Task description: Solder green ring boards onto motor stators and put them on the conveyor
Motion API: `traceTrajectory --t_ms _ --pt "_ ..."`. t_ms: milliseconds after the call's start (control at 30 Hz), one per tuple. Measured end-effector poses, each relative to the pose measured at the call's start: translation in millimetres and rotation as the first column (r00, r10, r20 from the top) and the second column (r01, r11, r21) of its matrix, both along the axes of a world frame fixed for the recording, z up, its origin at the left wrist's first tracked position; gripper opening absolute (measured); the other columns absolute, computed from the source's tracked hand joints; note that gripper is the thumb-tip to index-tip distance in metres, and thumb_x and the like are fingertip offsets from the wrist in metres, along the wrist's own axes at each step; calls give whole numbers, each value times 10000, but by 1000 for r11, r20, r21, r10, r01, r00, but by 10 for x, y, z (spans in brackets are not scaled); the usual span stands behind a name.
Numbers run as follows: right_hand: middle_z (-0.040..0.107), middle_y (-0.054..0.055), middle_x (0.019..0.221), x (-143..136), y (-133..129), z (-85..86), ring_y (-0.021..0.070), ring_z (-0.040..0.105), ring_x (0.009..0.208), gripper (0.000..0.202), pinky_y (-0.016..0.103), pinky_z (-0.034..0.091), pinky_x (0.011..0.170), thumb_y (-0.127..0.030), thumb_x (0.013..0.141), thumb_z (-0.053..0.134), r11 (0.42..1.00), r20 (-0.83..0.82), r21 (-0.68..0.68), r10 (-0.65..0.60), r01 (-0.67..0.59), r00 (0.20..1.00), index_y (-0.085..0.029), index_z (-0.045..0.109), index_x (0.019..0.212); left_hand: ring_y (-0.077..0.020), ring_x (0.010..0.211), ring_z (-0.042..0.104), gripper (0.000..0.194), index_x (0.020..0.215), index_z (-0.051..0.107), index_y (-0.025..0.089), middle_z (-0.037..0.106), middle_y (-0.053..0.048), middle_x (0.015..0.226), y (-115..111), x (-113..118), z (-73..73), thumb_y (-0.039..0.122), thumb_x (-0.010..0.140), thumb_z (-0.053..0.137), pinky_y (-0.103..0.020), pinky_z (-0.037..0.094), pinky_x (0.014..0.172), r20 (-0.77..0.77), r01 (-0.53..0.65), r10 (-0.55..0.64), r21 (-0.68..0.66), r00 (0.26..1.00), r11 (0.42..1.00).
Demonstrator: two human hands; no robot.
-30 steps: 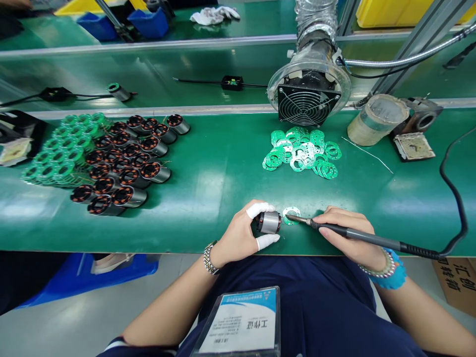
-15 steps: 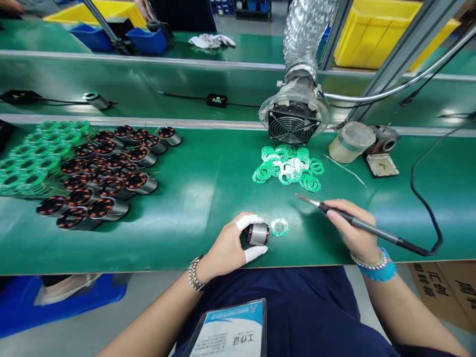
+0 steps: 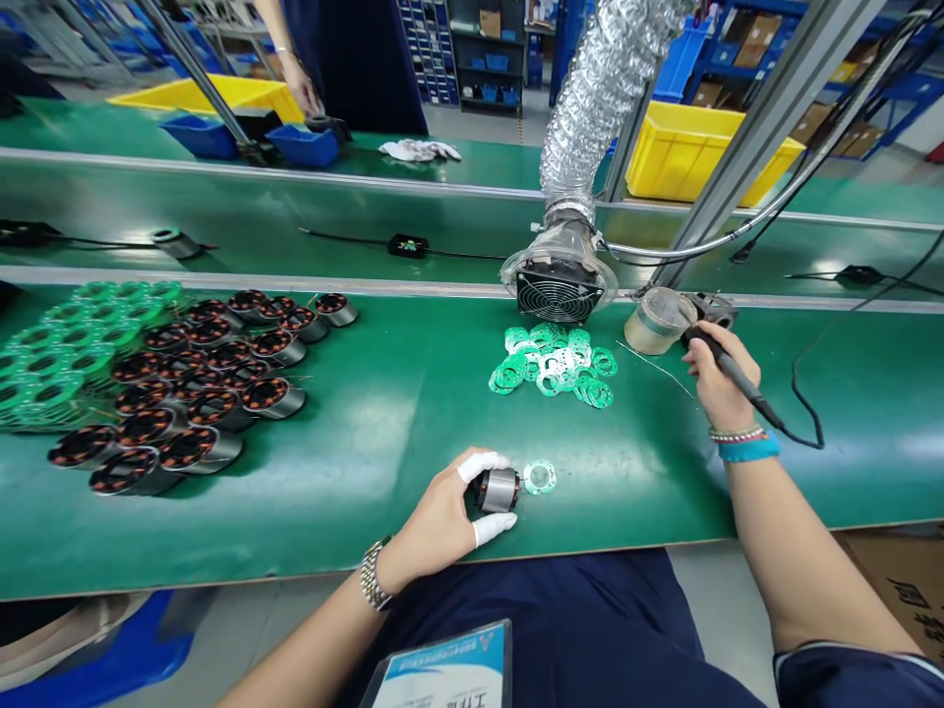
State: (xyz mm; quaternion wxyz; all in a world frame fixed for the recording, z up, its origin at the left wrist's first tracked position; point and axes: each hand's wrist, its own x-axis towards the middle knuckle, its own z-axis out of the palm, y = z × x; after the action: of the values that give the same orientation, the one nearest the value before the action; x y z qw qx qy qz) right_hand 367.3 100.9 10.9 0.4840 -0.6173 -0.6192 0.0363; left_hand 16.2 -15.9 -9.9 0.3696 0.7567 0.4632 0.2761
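Observation:
My left hand point(image 3: 449, 506), with white covers on thumb and forefinger, grips a motor stator point(image 3: 498, 490) lying on its side near the table's front edge. A green ring-shaped circuit board point(image 3: 540, 478) lies flat just right of the stator. My right hand point(image 3: 727, 379) is closed round a soldering iron point(image 3: 732, 372). The iron's tip end is at the mouth of a cloudy round tub point(image 3: 652, 323); its exact contact is hidden. A heap of green ring boards point(image 3: 555, 362) lies beyond the stator, under the fan.
Rows of stators point(image 3: 199, 447) and stacked green ring boards point(image 3: 88, 329) stand on the left. A fan point(image 3: 559, 293) on a foil duct point(image 3: 590, 118) hangs over the back edge. A strand of wire point(image 3: 656, 366) lies before the tub. Another person's hand point(image 3: 302, 90) shows across the bench.
My right hand has carried the soldering iron away from beside the loose boards, back to the tub. My left hand still holds the stator. The view has tilted up.

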Motion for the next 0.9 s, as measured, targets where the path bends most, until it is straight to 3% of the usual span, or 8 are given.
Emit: traceTrajectory --t_ms 67,200,267,333,433,567,767,900 --pt "598 -8 617 -163 -171 45 128 572 482 282 268 499 482 -347 847 520 1000 -150 13 13 -11 989 -189 580 1073 -186 873 585 432 1060 482 215 561 -51 998 0 -4 -10 241 686 696 -353 492 784 12 -2 2 -14 1000 1000" --pt "631 -26 618 -521 -623 74 127 638 541 144 268 550 575 -253 830 561 961 -220 -79 243 -265 945 -205 578 964 -195 879 594 443 1062 491 206 571 -61 998 3 -31 -46 266 680 709 -356 502 786 102 -21 31 -93 994 995" --pt "704 24 819 -675 -825 53 168 691 764 168 309 567 730 -210 794 612 868 -143 -162 450 -470 881 -211 569 956 -195 869 604 455 1054 491 200 582 -64 985 8 -46 -58 277 669 722 -354 514 777 177 -31 61 -169 982 985" --pt "682 75 1048 -806 -964 32 196 638 1013 247 359 530 881 -154 804 585 714 -69 -200 673 -671 736 -207 542 1041 -195 869 612 471 1044 486 196 588 -65 985 15 -50 -56 275 653 736 -360 521 784 254 -26 89 -240 963 970" --pt "631 92 1164 -959 -1039 42 198 515 1191 330 397 462 984 -90 822 532 616 46 -169 785 -769 618 -206 512 1130 -202 906 619 484 1050 481 202 590 -71 1020 26 -25 -32 252 645 742 -384 516 821 359 33 81 -302 930 953" --pt "665 87 1038 -1087 -1021 83 188 620 1030 212 313 533 864 -120 823 550 686 119 -128 728 -717 675 -204 588 1013 -217 959 622 504 1131 484 211 590 -95 1096 40 18 8 259 685 714 -391 514 842 424 173 -25 -313 905 934" --pt "663 13 763 -1237 -1071 -62 132 641 662 180 249 540 655 -161 794 602 819 -41 -151 554 -553 832 -215 561 961 -302 1249 415 506 1200 518 223 461 -150 1335 60 -94 44 356 736 670 -536 348 1011 -65 115 -121 -90 991 989" --pt "677 32 865 -1330 -1121 -130 139 657 673 208 258 554 624 -195 781 612 831 -288 -234 437 -505 852 -221 539 974 -319 1271 383 696 1301 420 219 431 -161 1362 29 -134 99 428 694 691 -565 307 1029 -114 184 -188 -47 975 982"
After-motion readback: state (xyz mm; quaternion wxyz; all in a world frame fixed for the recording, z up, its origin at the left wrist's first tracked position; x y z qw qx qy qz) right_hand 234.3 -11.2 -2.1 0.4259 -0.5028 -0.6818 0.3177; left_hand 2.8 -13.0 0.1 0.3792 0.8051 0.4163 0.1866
